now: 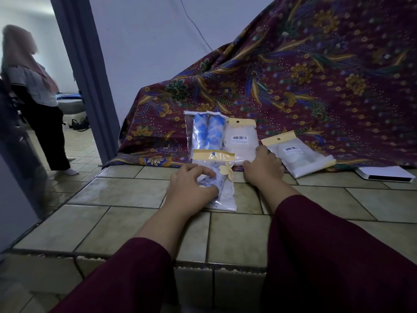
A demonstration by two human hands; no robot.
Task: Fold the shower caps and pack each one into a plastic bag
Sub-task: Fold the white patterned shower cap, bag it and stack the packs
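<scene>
Down on the tiled floor point(126, 195), the left hand point(191, 188) lies on a clear plastic bag point(222, 190) with a yellow header strip, fingers curled over the blue-and-white shower cap point(217, 177) packed inside it, pressing the bag flat against the tiles. The bag lies lengthwise, header away from the person, and a pale yellow flower-shaped tag point(225, 170) shows on it just beside the fingertips. The right hand point(262, 166) reaches forward just to the right of that bag, fingers bent and lying on the lower edge of a white packet point(241, 141) that carries a barcode label; whether it actually grips the packet I cannot tell, since the fingertips are hidden behind the hand. That white packet leans against a maroon flowered cloth point(304, 75) draped up the back, and touching it on its left stands another clear bag point(204, 132) holding two rolled blue-flowered caps. Off to the right, another packet with a barcode point(300, 154) lies tilted on the cloth's hem, near the right hand but apart from it. Farther right, a flat white box point(385, 173) sits on the tiles. Both forearms wear dark red sleeves point(327, 245). Through the doorway on the left, another person point(33, 91) stands facing away.
</scene>
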